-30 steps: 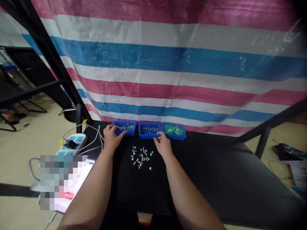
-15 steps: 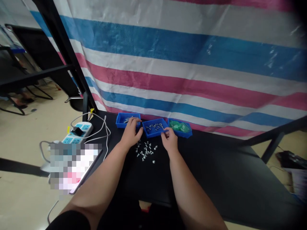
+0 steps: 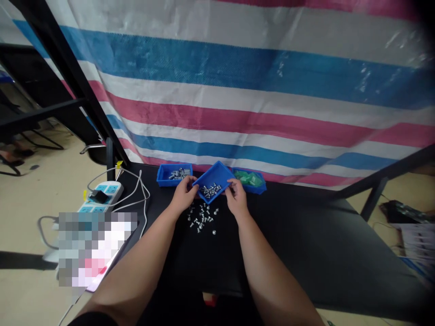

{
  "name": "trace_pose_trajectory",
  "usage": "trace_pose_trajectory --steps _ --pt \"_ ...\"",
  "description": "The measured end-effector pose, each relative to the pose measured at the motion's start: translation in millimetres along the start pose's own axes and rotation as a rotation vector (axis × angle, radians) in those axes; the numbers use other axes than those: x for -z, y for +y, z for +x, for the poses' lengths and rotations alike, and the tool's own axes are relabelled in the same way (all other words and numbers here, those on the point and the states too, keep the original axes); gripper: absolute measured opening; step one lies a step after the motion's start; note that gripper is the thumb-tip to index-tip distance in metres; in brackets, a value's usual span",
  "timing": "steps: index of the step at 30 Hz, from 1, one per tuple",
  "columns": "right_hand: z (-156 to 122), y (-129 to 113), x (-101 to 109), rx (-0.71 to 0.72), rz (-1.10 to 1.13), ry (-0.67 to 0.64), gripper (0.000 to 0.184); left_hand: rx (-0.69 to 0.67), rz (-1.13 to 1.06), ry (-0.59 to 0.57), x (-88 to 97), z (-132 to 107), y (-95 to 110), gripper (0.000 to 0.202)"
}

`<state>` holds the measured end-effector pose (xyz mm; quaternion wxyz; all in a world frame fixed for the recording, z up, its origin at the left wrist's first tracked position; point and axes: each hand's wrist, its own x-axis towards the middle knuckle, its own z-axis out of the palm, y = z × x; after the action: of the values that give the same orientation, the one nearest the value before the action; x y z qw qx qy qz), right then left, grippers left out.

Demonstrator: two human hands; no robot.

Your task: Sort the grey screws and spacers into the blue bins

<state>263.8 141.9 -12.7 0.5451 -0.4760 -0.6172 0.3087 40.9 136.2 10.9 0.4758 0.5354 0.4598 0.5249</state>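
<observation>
Between my two hands a blue plastic bin (image 3: 220,173) is tilted, its far edge raised. Small silver screws (image 3: 210,190) lie gathered in its near end. My left hand (image 3: 185,194) grips the bin's left corner, fingers closed on the wall. On the opposite side, my right hand (image 3: 235,197) pinches the right wall. Just below the bin, several loose screws (image 3: 203,219) are scattered on the black table (image 3: 285,253). A second blue bin (image 3: 164,176) with silver metal parts stands to the left. A third blue bin (image 3: 261,189), partly behind my right hand, contains green plastic bags (image 3: 249,178).
A white power strip (image 3: 112,192) with a black plug and looping cables lies at the table's left, beside a tablet-like device with a lit, pixelated screen (image 3: 108,244). A striped plastic sheet (image 3: 238,90) hangs behind the table. Black frame bars (image 3: 73,68) stand at both sides.
The middle bin has turned and tipped toward me, and its screws have slid into the near end. My left hand has moved off the left bin's edge onto the middle bin.
</observation>
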Motion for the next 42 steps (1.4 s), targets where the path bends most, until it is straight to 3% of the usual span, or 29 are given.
trace_pose_trajectory --steps 5,9,14,17,19,22,25,29,32,36,39,42 --pt "2.5 -5.4 -9.4 0.001 0.133 -0.045 0.051 -0.020 -0.010 0.043 -8.9 -1.2 -8.1 0.028" --pt "-1.5 -3.5 -13.4 0.010 0.150 -0.105 0.051 -0.082 0.097 0.051 -7.8 -1.6 -15.6 0.034" --pt "2.9 5.2 -11.4 -0.024 0.141 -0.199 0.053 -0.024 0.183 0.032 2.9 -0.4 -17.7 0.035" --pt "10.8 3.1 0.6 -0.044 0.012 -0.091 0.048 -0.001 0.273 0.032 9.7 0.4 -17.1 0.030" --pt "12.0 -3.7 12.4 -0.048 -0.103 -0.040 0.033 -0.033 0.363 0.048 13.2 0.9 -16.5 0.027" --pt "3.3 -19.6 26.5 -0.042 -0.244 -0.235 0.012 -0.110 0.434 0.079 15.9 2.2 -16.8 0.026" --pt "-10.9 -34.4 29.1 -0.071 -0.327 -0.484 0.008 -0.098 0.343 0.049 15.0 3.5 -19.5 0.030" --pt "-18.7 -41.6 24.6 -0.110 -0.374 -0.641 0.011 -0.003 0.142 -0.005 11.8 4.6 -23.6 0.039" --pt "-16.3 -39.5 25.5 -0.125 -0.344 -0.652 0.009 0.037 0.051 -0.024 11.0 5.3 -24.3 0.044" --pt "-14.3 -36.3 28.1 -0.155 -0.233 -0.549 0.006 0.032 0.016 -0.055 12.4 5.9 -24.0 0.046" --pt "-14.7 -38.1 23.3 -0.273 -0.092 -0.649 0.003 0.009 0.038 -0.073 13.1 6.1 -25.4 0.044" --pt "-13.1 -41.6 15.6 -0.318 0.160 -0.583 0.020 0.003 0.058 -0.086 12.6 6.3 -27.4 0.041"
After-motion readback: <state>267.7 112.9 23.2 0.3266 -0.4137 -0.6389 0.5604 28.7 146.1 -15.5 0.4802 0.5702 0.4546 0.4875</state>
